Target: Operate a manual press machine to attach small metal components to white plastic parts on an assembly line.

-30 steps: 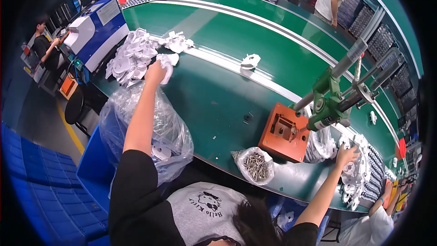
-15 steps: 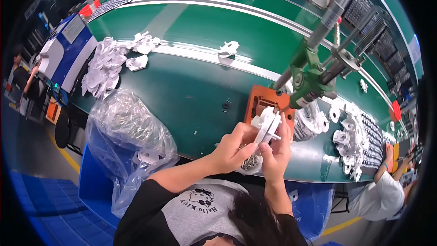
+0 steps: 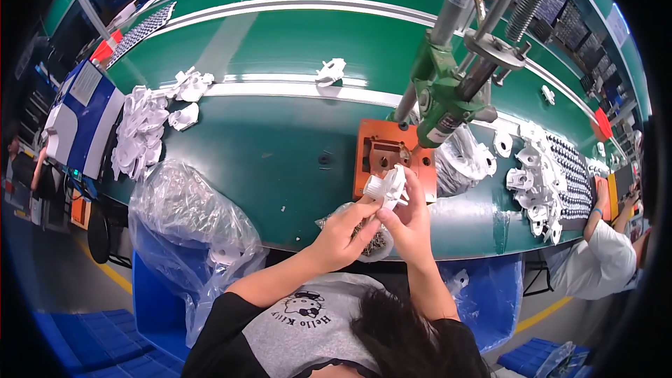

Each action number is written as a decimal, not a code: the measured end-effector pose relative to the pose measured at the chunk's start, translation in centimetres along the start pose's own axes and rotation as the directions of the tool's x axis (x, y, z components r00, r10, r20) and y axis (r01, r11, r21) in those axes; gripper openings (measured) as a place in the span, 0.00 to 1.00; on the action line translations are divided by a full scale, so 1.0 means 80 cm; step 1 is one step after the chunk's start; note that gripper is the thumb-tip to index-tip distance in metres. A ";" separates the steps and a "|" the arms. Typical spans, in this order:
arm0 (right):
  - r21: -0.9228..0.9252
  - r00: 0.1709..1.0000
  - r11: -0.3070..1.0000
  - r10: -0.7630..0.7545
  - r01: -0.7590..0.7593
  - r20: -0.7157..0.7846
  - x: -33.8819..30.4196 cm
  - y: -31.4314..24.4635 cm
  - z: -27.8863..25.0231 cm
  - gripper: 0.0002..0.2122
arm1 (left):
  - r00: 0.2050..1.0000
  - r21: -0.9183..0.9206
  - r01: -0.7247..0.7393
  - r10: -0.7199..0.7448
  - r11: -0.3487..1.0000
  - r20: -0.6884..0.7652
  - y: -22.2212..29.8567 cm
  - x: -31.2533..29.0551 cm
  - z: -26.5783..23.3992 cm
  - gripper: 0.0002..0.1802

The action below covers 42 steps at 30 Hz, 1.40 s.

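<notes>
Between my two hands I hold a white plastic part (image 3: 389,187), a round moulded piece with prongs, tilted just in front of an orange fixture block (image 3: 365,147). My left hand (image 3: 344,232) is closed, its fingertips on the part's lower left side. On the other side, my right hand (image 3: 411,222) grips it between thumb and fingers. Above the block stands a green hand press (image 3: 448,101) with a steel column. Below my hands, a clear bag of small metal pins or screws (image 3: 378,243) lies at the table edge, partly hidden by my left hand.
Piles of white parts lie at left (image 3: 140,133) and right (image 3: 535,182). A clear bag (image 3: 196,203) hangs over a blue bin (image 3: 150,287). One white part (image 3: 331,71) sits on the green conveyor (image 3: 280,42). A co-worker's arm (image 3: 600,203) is at far right.
The white part has turned in my fingers, from edge-on to tilted, and moved slightly away from the fixture block toward me. My view has shifted a little to the right.
</notes>
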State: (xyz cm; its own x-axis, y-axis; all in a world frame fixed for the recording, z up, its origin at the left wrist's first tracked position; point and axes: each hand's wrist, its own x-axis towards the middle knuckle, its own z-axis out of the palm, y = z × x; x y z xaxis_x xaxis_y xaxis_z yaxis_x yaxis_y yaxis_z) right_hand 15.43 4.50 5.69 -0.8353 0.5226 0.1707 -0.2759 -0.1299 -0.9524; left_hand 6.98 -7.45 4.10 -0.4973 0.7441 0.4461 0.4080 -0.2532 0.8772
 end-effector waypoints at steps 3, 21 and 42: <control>0.081 0.999 0.996 0.041 -0.043 0.019 -0.001 0.003 -0.010 0.31 | 0.995 0.142 -0.087 0.079 0.986 0.062 0.009 0.006 0.001 0.19; -0.985 0.975 -0.009 -0.145 -0.172 -0.169 0.134 0.043 -0.287 0.09 | 0.820 0.675 -0.573 0.322 0.466 0.474 -0.095 0.119 0.002 0.10; -0.994 0.961 0.065 -0.255 -0.092 -0.106 0.119 0.002 -0.256 0.08 | 0.897 0.576 -0.436 0.281 0.692 0.342 -0.106 0.099 -0.001 0.11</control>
State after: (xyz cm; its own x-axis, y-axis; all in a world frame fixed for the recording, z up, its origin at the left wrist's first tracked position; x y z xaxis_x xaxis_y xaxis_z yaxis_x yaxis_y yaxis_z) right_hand 17.17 26.73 1.98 -0.6821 0.6248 0.3799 0.5317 0.7804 -0.3289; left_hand -0.51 0.54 0.24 -0.0699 0.8075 0.5858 0.9398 -0.1436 0.3101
